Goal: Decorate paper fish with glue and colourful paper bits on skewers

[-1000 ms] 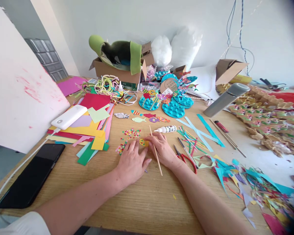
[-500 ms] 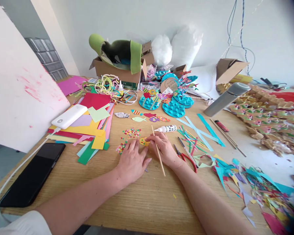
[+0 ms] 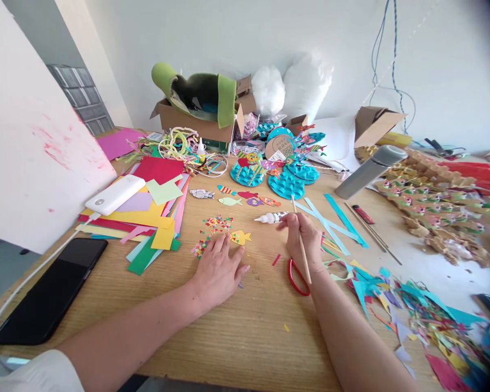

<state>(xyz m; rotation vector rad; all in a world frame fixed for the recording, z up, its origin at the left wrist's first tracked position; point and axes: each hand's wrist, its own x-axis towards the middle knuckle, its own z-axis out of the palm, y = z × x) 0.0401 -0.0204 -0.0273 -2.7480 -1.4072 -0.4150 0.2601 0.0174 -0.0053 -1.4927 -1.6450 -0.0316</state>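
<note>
My left hand (image 3: 219, 270) lies flat with its fingers spread, its fingertips at the left end of a yellow paper fish (image 3: 240, 237) dotted with small coloured pieces. Beside those fingers is a scatter of tiny paper bits (image 3: 218, 223). My right hand (image 3: 304, 242) is closed around a thin wooden stick (image 3: 303, 251), which points up and away from me. Just past this hand lies a white glue bottle (image 3: 268, 218), nozzle to the left, partly covered by the fingers. Red-handled scissors (image 3: 297, 279) show below the hand, mostly hidden by it.
Several finished paper fish (image 3: 247, 194) lie farther back, before blue egg-carton discs (image 3: 286, 184). Coloured paper (image 3: 162, 170), a power bank (image 3: 115, 195) and a phone (image 3: 51, 291) are on the left. A grey flask (image 3: 371, 171) and paper scraps (image 3: 428, 316) are on the right.
My right hand has moved right, away from the yellow fish, with the stick still in it. The fish's tail now shows. My left hand stays nearly in place.
</note>
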